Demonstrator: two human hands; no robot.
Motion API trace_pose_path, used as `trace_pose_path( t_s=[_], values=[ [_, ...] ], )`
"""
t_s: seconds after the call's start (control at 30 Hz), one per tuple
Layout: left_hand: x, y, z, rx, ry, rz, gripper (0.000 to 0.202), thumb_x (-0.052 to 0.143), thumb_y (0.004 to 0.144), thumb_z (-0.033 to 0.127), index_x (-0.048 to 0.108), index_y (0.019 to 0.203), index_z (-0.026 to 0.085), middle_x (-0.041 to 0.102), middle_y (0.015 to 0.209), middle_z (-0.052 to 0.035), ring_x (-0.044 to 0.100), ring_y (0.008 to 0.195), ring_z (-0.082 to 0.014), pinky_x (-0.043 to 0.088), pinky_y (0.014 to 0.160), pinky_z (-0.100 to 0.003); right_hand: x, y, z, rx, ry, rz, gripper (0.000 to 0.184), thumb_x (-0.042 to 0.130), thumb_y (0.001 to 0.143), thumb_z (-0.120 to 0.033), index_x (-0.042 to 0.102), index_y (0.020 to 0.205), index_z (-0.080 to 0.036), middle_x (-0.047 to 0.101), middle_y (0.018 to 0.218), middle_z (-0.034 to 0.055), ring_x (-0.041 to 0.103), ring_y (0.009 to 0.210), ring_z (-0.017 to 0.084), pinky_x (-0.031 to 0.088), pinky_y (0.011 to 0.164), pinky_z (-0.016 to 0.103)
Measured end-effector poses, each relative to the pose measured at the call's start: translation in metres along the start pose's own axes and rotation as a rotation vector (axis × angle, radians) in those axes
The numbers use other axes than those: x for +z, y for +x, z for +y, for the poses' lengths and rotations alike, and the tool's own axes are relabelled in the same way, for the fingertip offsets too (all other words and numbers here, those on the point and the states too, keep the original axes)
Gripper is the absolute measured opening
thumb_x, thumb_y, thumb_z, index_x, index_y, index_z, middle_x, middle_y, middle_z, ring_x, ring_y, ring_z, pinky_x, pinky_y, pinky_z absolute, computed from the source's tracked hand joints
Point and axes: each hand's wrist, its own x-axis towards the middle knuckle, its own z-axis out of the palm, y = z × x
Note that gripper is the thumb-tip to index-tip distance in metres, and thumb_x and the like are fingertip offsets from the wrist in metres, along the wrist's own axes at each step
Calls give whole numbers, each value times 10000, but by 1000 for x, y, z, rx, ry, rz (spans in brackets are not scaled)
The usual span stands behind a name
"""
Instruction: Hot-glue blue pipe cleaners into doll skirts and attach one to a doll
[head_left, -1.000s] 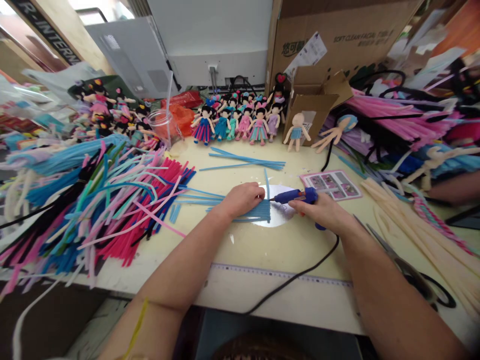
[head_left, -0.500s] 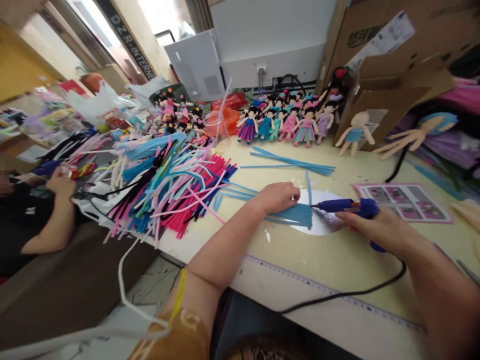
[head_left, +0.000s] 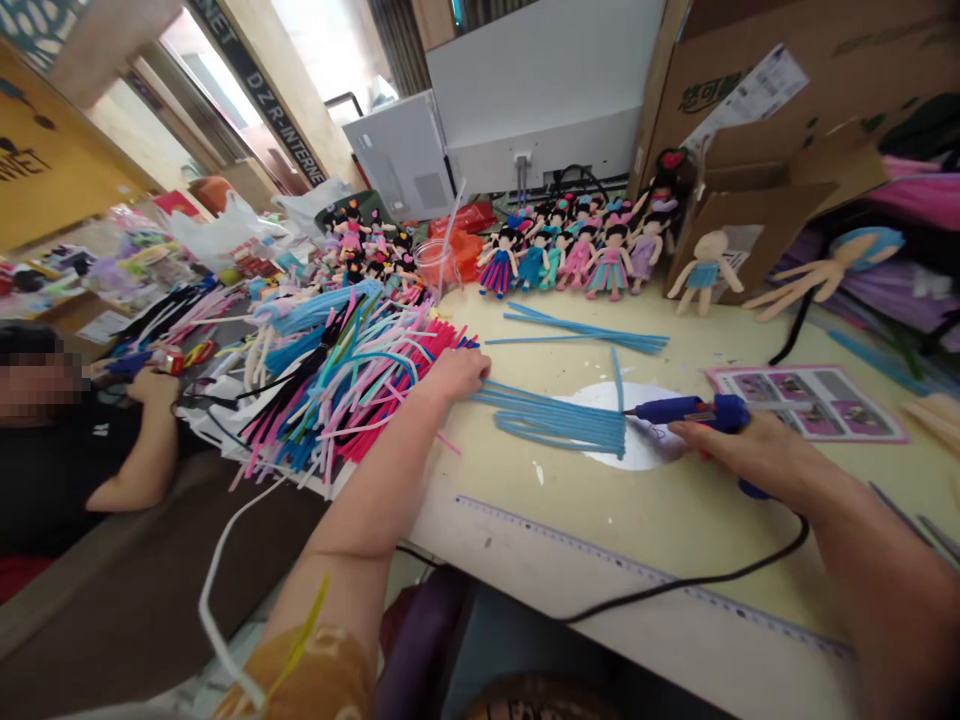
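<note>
Blue pipe cleaners (head_left: 555, 415) lie side by side on the table, their right ends lined up at a short upright blue strip (head_left: 617, 380). My left hand (head_left: 461, 373) is closed at the far left end of the top strands, its fingers pinched on a blue pipe cleaner; the fingertips are partly hidden. My right hand (head_left: 757, 445) grips a blue glue gun (head_left: 686, 410), nozzle pointing left at the corner where strip and strands meet. Under the right ends is a white round sheet (head_left: 660, 450).
Loose blue pipe cleaners (head_left: 589, 328) lie farther back, before a row of small dolls (head_left: 577, 250). A many-coloured pipe cleaner heap (head_left: 352, 370) is at left. A black cord (head_left: 690, 582) crosses the ruler (head_left: 600, 552). Another person (head_left: 112, 440) sits at far left.
My left hand has moved left along the blue strands to their far ends, uncovering their middle. My right hand and the glue gun stay nearly in place. The view has shifted slightly.
</note>
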Motion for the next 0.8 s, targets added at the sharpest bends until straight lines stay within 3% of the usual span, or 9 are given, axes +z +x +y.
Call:
trace_pose_path(
  t_s=[0.13, 0.27, 0.43, 0.57, 0.7, 0.8],
  values=[
    [9, -9, -17, -82, 93, 66, 233, 493, 776, 104, 678, 894, 182, 648, 1032, -98, 570, 1035, -269, 416, 849, -405, 0, 0, -3, 4, -30, 1, 444, 547, 613, -657, 598, 561, -219, 567, 521, 24, 523, 521, 185, 374, 494, 308],
    [15, -16, -31, -142, 89, 124, 266, 472, 811, 123, 660, 986, 193, 605, 1099, -121, 522, 1085, -296, 396, 880, -455, 0, 2, 1, 0, -29, 5, 464, 551, 612, -677, 609, 565, -218, 575, 520, 28, 525, 512, 190, 374, 487, 311],
    [17, -23, -49, -271, 13, 230, 314, 416, 849, 123, 596, 1093, 207, 578, 1161, -114, 491, 1098, -278, 393, 893, -433, 1, 3, 6, -40, -6, 2, 452, 571, 652, -655, 599, 554, -215, 574, 522, 32, 524, 507, 190, 368, 482, 314],
    [22, -25, -63, -370, -10, 281, 228, 451, 860, 171, 623, 1007, 206, 578, 1168, -110, 478, 1110, -277, 371, 941, -426, 0, 2, 4, -38, -1, 4, 448, 585, 665, -640, 586, 531, -212, 564, 511, 34, 509, 494, 186, 364, 474, 314],
    [24, -23, -66, -395, -23, 276, 209, 470, 875, 241, 673, 904, 203, 579, 1150, -116, 485, 1105, -289, 362, 954, -449, -1, -1, 0, -26, -23, -1, 417, 580, 701, -601, 607, 563, -208, 578, 537, 40, 519, 513, 182, 371, 486, 306],
    [21, -21, -57, -338, -52, 264, 220, 502, 869, 301, 684, 963, 222, 575, 1161, -104, 476, 1124, -289, 366, 951, -453, -2, -3, -2, -10, -29, -8, 407, 579, 718, -588, 626, 597, -203, 597, 569, 49, 532, 533, 183, 381, 500, 303]
  ],
)
